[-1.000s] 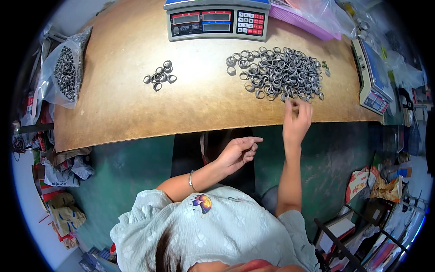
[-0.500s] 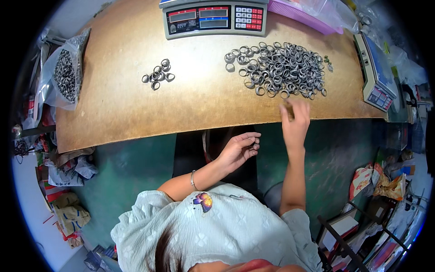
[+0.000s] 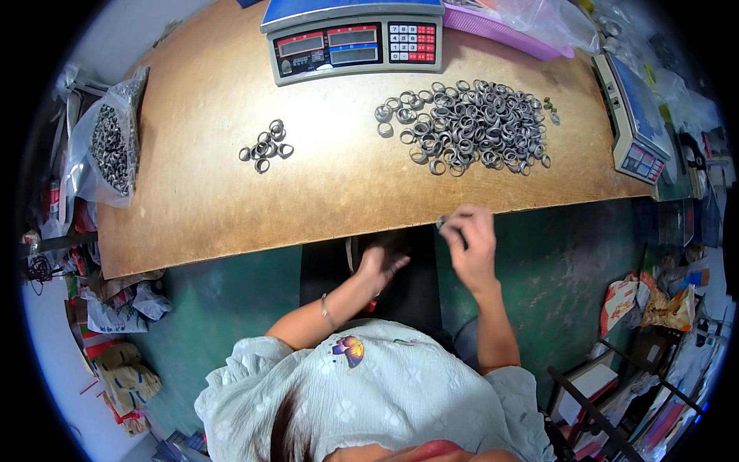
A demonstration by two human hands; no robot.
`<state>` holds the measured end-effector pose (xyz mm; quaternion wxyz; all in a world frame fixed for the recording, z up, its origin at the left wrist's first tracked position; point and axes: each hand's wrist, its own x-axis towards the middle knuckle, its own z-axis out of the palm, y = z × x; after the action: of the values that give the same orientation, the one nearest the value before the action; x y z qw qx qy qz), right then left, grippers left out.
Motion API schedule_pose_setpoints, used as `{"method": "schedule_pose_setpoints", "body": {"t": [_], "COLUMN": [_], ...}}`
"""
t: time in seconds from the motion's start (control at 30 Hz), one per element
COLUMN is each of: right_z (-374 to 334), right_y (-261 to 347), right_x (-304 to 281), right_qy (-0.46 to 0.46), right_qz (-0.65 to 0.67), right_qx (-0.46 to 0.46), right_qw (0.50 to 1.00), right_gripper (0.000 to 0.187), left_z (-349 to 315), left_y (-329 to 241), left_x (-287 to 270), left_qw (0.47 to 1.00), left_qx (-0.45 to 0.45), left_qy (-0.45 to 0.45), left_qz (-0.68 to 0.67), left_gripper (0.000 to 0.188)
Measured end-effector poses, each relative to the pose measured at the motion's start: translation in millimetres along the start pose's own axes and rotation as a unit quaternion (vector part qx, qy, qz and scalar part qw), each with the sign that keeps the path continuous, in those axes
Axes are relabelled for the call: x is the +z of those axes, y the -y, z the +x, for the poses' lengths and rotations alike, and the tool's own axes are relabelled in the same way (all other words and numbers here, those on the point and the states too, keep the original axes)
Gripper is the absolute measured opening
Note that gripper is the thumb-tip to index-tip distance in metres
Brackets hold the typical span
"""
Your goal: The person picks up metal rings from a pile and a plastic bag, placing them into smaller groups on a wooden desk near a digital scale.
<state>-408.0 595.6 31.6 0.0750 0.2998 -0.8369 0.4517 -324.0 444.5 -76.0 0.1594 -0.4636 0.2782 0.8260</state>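
Observation:
My right hand (image 3: pixel 473 235) is just at the table's near edge, its fingertips pinched on a grey metal ring (image 3: pixel 441 222). Lower and to the left, over my dark lap, my left hand (image 3: pixel 379 263) is blurred by motion; whether anything is in it cannot be made out. Beyond my right hand lies a large heap of metal rings (image 3: pixel 485 127), some loose along its left side. A small cluster of rings (image 3: pixel 265 146) sits apart on the left part of the wooden table (image 3: pixel 200 200).
A scale (image 3: pixel 346 54) stands at the back, beside a pink basket (image 3: pixel 508 35). Another scale (image 3: pixel 635 123) occupies the right end. A clear bag of small metal parts (image 3: pixel 112 146) rests at the left edge. Small green bits (image 3: pixel 549 105) lie right of the heap.
My right hand has drawn back from near the heap toward the table edge and left, now showing a ring in its fingers. My left hand has dropped lower and left. The view has shifted slightly.

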Motion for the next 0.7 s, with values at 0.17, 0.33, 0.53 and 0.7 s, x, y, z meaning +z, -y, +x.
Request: {"method": "schedule_pose_setpoints", "body": {"t": [0.17, 0.33, 0.53, 0.7], "right_z": [0, 54, 36, 18], "right_y": [11, -22, -10, 8], "right_x": [6, 13, -1, -17], "right_qy": [0.093, -0.11, -0.051, 0.073], "right_qz": [0.045, -0.195, -0.115, -0.019], "right_qx": [0.025, 0.082, 0.137, 0.078], "right_qw": [0.994, 0.971, 0.982, 0.994], "right_gripper": [0.01, 0.011, 0.012, 0.009], "left_z": [-59, -73, -88, -72], "left_y": [-17, -12, -28, -25], "left_x": [33, 53, 74, 67], "left_qw": [0.96, 0.962, 0.976, 0.949], "left_qx": [0.04, -0.003, 0.026, 0.009], "left_qy": [0.265, 0.271, 0.213, 0.293], "left_qz": [-0.085, -0.02, -0.049, -0.113], "left_gripper": [0.03, 0.028, 0.03, 0.031]}}
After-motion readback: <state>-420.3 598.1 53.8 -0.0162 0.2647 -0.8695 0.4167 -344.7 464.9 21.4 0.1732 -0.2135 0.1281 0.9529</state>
